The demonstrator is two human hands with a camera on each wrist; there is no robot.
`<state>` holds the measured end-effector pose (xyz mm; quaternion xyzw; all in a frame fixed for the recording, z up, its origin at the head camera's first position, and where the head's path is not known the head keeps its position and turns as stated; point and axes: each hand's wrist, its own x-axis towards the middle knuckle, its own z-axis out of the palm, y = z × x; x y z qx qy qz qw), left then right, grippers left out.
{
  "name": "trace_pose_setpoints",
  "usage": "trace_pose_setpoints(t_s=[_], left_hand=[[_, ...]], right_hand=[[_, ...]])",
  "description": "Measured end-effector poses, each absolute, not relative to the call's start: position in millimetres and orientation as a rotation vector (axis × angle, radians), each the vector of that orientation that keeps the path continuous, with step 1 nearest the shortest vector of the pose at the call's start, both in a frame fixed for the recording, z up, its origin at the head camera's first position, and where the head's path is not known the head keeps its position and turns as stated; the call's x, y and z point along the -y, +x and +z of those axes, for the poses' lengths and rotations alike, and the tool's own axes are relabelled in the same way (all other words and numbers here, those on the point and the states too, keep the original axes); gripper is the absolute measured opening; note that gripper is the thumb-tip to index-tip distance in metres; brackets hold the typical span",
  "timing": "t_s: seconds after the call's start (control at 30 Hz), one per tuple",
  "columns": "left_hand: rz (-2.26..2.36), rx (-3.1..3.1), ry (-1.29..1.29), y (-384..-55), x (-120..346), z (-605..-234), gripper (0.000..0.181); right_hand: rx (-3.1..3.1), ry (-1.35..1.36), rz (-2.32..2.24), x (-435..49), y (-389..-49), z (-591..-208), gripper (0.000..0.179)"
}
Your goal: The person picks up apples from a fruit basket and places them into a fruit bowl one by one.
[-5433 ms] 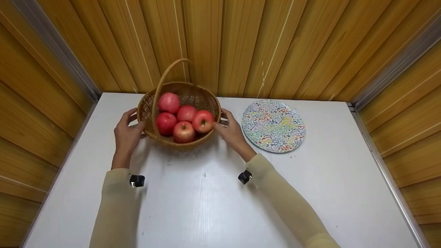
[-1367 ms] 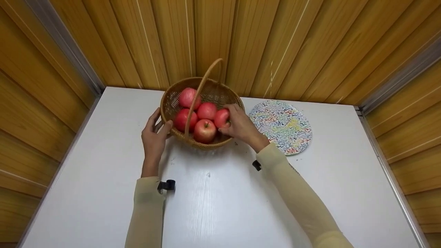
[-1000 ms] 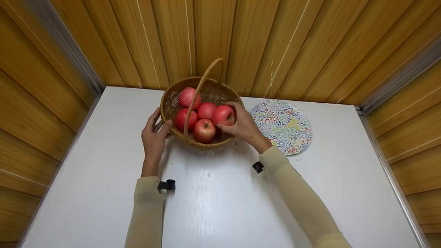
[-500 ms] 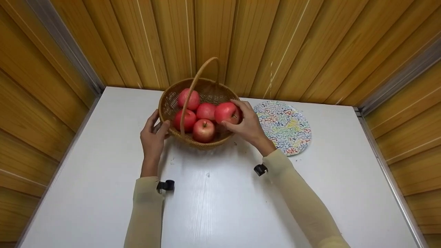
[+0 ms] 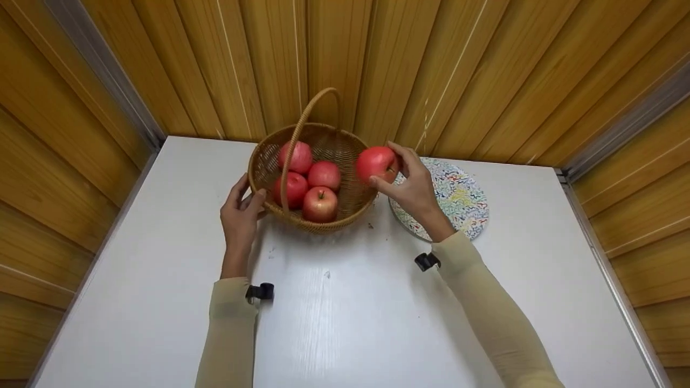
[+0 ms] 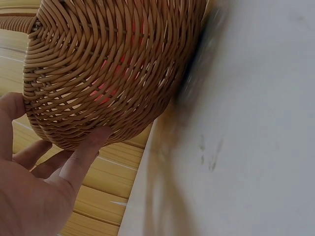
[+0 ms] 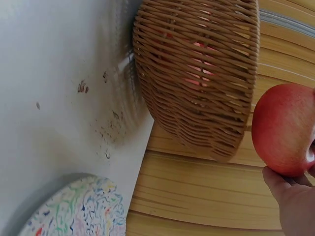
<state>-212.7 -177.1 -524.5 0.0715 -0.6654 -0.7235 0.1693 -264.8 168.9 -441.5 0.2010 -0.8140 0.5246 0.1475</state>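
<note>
A brown wicker basket [image 5: 350, 202] with a tall arched handle stands at the back of the white table. Inside it lie several red apples [image 5: 320, 205]. My left hand [image 5: 239, 218] holds the basket's left side, its thumb and fingers spread against the woven wall [image 6: 98, 64]. Above the right rim, my right hand [image 5: 415, 186] grips one red apple [image 5: 376, 163] between thumb and fingers. In the right wrist view that apple [image 7: 285, 129] is raised beside the basket, apart from it. A round plate with a multicoloured squiggle pattern [image 5: 458, 199] lies partly hidden under the right forearm.
The white table [image 5: 334, 323] runs back to a wall of wooden slats [image 5: 388, 70], with slatted side walls left and right. Small dark specks [image 7: 82, 87] mark the tabletop between basket and plate.
The basket was shifted right with both hands. The right hand then took an apple from it and has lifted it up and right, over the rim. The left hand stays on the basket.
</note>
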Motion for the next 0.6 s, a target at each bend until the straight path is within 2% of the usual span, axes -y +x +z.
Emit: trace_pose_setpoints(t_s=[0.6], left_hand=[[-2.093, 1.884, 0.236, -211.3, 176.4, -522.8, 0.058]], right_hand=[[2.431, 0.352, 1.466, -230.1, -291.0, -434.7, 0.078]])
